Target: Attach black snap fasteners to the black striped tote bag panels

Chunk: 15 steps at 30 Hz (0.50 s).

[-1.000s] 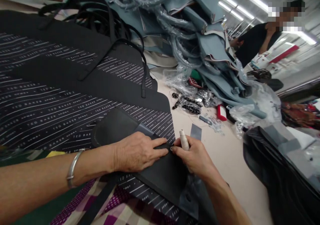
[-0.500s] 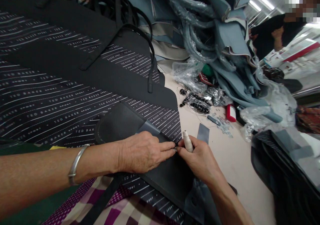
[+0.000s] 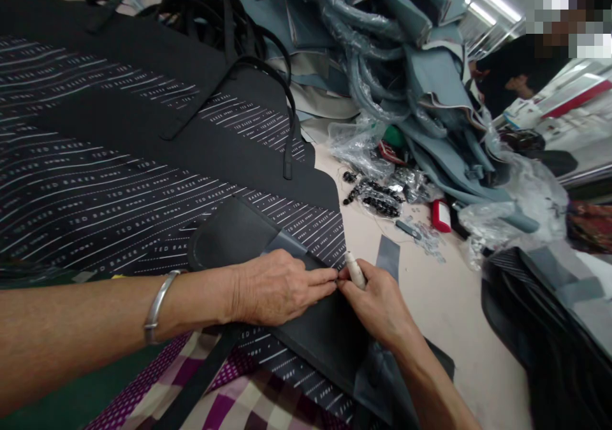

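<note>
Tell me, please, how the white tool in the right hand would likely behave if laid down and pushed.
The white tool would probably roll, as its visible part looks round and narrow. It may be light, being slim and held by the right hand alone. It should stay stiff, since the exposed end shows no bend.
</note>
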### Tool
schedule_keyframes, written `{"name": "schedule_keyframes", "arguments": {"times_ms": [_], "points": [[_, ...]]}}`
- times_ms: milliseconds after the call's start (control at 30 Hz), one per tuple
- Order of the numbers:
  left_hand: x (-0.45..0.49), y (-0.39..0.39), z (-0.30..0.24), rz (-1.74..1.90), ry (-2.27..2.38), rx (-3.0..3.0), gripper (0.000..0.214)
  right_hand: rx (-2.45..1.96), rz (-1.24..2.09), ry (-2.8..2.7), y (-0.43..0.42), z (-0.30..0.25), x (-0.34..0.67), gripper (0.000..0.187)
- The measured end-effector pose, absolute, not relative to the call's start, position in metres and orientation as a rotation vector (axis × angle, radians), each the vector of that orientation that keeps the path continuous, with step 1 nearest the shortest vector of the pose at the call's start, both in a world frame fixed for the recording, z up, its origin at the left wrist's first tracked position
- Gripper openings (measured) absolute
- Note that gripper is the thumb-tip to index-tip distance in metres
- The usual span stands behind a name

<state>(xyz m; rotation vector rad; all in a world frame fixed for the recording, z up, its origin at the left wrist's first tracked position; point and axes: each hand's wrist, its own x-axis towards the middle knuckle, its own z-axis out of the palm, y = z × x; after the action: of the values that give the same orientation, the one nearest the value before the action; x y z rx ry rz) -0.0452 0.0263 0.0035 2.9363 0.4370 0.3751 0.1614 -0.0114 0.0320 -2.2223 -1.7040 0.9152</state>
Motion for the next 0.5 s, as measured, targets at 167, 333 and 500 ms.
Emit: {"name": "schedule_keyframes", "arguments": {"times_ms": [167, 333, 500], "points": [[-0.043, 0.026, 0.006, 0.322, 0.406, 2.984, 0.044, -1.869, 1.008, -1.362, -0.025, 0.051, 0.177, 0.022], [-0.041, 0.028, 0.008, 0.302, 0.361, 2.958, 0.041, -1.253, 0.974, -0.649, -0.039, 0.07, 0.183, 0.028], [-0.04, 0.027, 0.007, 0.357, 0.386, 2.953, 0.041, -1.026, 0.934, -0.24, -0.03, 0.039, 0.173, 0.037]]}}
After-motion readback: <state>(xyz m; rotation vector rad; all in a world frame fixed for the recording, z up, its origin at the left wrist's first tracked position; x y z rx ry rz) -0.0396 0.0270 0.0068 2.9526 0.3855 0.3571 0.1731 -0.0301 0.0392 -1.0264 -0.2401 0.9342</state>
